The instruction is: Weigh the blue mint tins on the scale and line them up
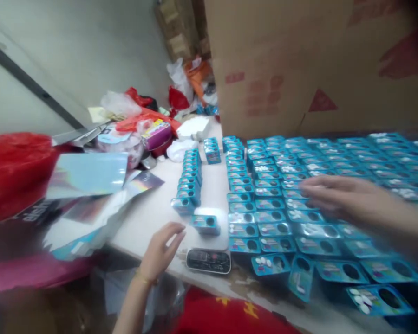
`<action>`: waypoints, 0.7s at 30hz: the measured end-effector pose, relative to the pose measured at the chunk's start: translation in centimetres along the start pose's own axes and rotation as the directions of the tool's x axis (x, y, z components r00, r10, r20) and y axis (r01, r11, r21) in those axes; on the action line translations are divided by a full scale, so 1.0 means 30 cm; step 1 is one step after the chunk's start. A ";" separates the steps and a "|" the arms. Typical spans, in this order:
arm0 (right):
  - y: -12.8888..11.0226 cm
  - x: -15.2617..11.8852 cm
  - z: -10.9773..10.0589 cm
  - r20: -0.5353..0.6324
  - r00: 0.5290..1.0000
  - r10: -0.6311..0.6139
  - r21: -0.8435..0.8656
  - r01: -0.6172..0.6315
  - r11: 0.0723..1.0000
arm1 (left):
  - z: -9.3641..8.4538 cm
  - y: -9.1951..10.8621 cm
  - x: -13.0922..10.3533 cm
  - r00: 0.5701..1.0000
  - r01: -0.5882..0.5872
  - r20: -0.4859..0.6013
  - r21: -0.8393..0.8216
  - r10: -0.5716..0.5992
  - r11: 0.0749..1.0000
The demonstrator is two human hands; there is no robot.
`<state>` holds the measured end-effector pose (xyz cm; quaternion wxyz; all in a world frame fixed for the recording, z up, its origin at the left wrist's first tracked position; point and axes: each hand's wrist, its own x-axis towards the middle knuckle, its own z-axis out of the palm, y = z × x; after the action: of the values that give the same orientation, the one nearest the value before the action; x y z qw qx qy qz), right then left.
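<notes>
My left hand [163, 248] is at the table's front edge, fingers apart and holding nothing, just left of a blue box [206, 223] with a round dark hole. That box rests on a small white scale [224, 227] whose dark display faces me. Over the rows of blue boxes [275, 215] on the right hovers my right hand [330, 195], blurred, with its fingertips pressed together; whatever is between them is too small to make out. Small white pieces lie on top of several boxes. Behind the scale stands a separate row of blue boxes [190, 178].
A large cardboard box [282, 60] stands behind the rows. Silvery sheets [90, 174], a red plastic bag [17, 171] and a purple box [156, 135] crowd the left. White table surface [144, 218] shows between them and the scale.
</notes>
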<state>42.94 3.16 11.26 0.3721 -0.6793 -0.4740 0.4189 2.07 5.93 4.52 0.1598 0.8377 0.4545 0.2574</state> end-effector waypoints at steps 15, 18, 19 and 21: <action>-0.134 0.106 0.643 0.577 0.765 -0.284 -0.502 0.607 0.616 | 0.065 -0.107 -0.203 0.988 0.112 -0.082 -0.220 -0.133 0.969; -0.131 0.104 0.659 0.595 0.764 -0.251 -0.534 0.609 0.586 | 0.072 -0.112 -0.205 0.988 0.113 -0.079 -0.227 -0.134 0.967; -0.131 0.103 0.663 0.598 0.764 -0.243 -0.543 0.608 0.579 | 0.074 -0.113 -0.204 0.988 0.114 -0.077 -0.230 -0.135 0.967; -0.135 0.101 0.668 0.603 0.764 -0.228 -0.556 0.608 0.567 | 0.077 -0.113 -0.202 0.987 0.117 -0.078 -0.236 -0.138 0.965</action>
<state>23.73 9.34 6.79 0.0371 -0.5090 -0.8253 0.2415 -1.67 2.55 -0.81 0.2505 0.7694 0.4816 0.3366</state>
